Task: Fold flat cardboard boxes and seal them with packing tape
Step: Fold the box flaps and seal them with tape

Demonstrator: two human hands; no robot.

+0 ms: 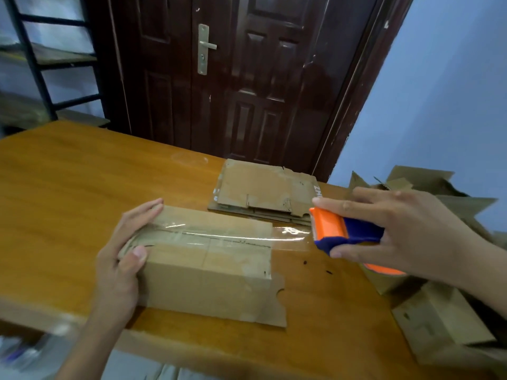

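**Tape drawn past the box's right end**

The folded cardboard box point(208, 259) sits on the near middle of the counter point(68, 187). The left hand point(123, 248) clamps its left end, thumb on the near face and fingers over the top, seemingly to pin the tape's start and stop the box sliding. The right hand point(397, 229) grips the orange-and-blue tape dispenser point(345, 231) just right of the box, clear of its edge. A strip of clear packing tape point(233, 237) runs along the top seam and bridges the gap to the dispenser, taut enough to cut. Flat cardboard point(263, 187) waits beyond; more boxes point(439, 325) crowd the right.
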